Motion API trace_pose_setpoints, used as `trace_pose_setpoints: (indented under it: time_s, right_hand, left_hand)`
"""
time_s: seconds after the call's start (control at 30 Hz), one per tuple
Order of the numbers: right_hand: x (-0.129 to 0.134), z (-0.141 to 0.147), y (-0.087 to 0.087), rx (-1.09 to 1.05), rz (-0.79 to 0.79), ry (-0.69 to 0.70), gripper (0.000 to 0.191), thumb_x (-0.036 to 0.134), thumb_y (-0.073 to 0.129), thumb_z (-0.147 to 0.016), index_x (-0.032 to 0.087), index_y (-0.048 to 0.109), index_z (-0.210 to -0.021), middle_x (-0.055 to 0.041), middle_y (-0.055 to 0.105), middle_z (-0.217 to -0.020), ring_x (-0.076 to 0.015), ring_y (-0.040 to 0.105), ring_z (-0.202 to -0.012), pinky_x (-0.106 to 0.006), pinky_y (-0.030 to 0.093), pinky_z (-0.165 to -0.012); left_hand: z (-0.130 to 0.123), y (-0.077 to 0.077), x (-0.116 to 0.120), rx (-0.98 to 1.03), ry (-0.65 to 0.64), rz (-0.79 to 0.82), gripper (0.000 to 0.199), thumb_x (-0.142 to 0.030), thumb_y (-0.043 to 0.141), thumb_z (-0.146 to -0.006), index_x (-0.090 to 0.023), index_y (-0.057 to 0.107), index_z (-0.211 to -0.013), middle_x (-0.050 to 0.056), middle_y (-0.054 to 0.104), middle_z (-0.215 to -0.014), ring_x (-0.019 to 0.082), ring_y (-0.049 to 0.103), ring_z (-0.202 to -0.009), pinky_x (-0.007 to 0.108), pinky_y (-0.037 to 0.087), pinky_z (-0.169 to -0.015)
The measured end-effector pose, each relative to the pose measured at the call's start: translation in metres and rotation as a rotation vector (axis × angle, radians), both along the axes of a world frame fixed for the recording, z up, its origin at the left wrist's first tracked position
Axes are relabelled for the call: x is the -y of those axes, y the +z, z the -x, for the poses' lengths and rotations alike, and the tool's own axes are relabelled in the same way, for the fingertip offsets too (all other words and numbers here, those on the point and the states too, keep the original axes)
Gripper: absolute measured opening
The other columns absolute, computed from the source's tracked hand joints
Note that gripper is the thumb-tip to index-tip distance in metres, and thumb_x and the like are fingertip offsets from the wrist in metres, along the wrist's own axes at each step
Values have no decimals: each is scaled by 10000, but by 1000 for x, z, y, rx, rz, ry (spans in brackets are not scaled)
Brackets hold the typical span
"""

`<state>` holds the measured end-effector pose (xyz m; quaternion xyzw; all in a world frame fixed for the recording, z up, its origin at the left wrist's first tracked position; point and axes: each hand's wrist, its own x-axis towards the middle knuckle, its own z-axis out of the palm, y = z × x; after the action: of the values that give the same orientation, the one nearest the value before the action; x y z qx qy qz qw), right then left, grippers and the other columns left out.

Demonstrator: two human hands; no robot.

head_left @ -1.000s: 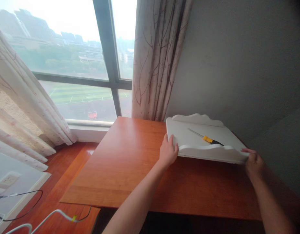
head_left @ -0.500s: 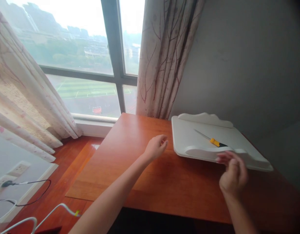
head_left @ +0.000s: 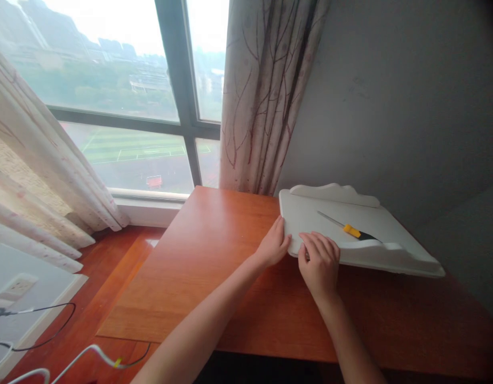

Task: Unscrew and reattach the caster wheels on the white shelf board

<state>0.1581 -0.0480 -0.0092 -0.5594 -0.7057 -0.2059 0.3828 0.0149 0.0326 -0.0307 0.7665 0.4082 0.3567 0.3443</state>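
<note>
One left hand (head_left: 272, 245), one right hand (head_left: 321, 266), one white panel (head_left: 300, 218), two wavy rails (head_left: 334, 195), one screwdriver (head_left: 351, 230), one table (head_left: 206, 256)

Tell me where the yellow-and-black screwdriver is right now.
In the head view, right of centre, the screwdriver lies on the white board between its two wavy-edged rails, just beyond the right hand.

Table (head_left: 182, 266), one: reddish-brown wood, smooth top with a slight sheen, straight edges. Lying on its right-hand part: tray (head_left: 300, 213), one, white, with two raised, wavy-edged sides. On the tray: screwdriver (head_left: 352, 231), one, yellow-and-black handle, slim shaft, set aslant.
</note>
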Motion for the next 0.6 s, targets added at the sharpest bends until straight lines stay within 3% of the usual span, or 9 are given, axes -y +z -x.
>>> trace_pose_setpoints:
  time_s: [0.3, 0.47, 0.6]
  right_hand:
    - [-1, -26, -13, 43, 20, -18, 221, 161, 525, -909, 235, 692, -1033, -51, 742, -1134, -264, 628, -1141, -499, 319, -1090]
    - [-1, -37, -12, 38, 1, -52, 202, 164, 523, -914, 227, 695, -1000, -46, 752, -1098, -257, 642, -1108, -497, 317, -1095]
    - [4, -34, -7, 2, -1, -48, 239, 163, 518, -921, 229, 693, -1070, -59, 741, -1144, -273, 628, -1171, -525, 323, -1110]
  left_hand:
    - [-20, -20, -1, 14, -19, -26, 660, -284, 411, -976, -55, 227, -1567, 201, 228, -1647, 269, 202, -1542, 455, 206, -1273]
    - [-35, -18, 3, 25, -26, -28, 653, -293, 386, -988, -1, 225, -1549, 244, 209, -1640, 276, 188, -1545, 434, 192, -1277]
    - [-35, -10, 4, 50, -32, -31, 631, -283, 444, -969, -51, 280, -1533, 225, 289, -1616, 287, 258, -1523, 468, 226, -1263]
